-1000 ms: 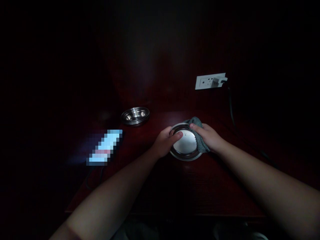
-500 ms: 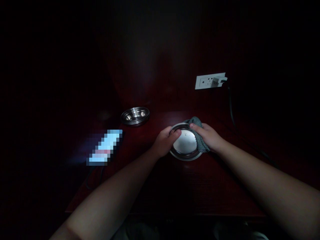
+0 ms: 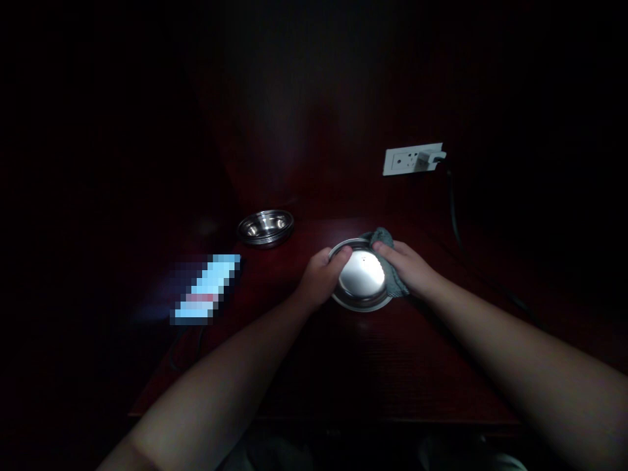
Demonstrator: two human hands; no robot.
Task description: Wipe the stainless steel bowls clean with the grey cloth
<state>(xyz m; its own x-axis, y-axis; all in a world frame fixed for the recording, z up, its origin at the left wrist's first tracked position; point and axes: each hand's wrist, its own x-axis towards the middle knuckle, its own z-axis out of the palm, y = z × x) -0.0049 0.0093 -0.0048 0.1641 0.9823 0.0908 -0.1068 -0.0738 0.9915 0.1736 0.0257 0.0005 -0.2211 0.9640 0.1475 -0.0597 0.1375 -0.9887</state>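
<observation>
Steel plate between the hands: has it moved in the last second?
Yes, slightly: the plate has shifted away from the person, toward the wall socket, which stays put.

Dim scene, dark red wooden table [image 3: 373,373]. Left grip [image 3: 321,278] curled over the left rim of a round steel dish [image 3: 363,282], thumb on top; the dish is tilted toward the camera. Right grip [image 3: 409,268] presses a grey cloth [image 3: 394,282] against the dish's right edge, with cloth bunched above the fingers. Stack of steel bowls [image 3: 265,227] further back to the left, well apart. Lit phone [image 3: 206,289] left of the hands. White wall socket [image 3: 406,159] behind, white plug [image 3: 432,157] inserted, dark cable [image 3: 454,209] hanging down from it.
</observation>
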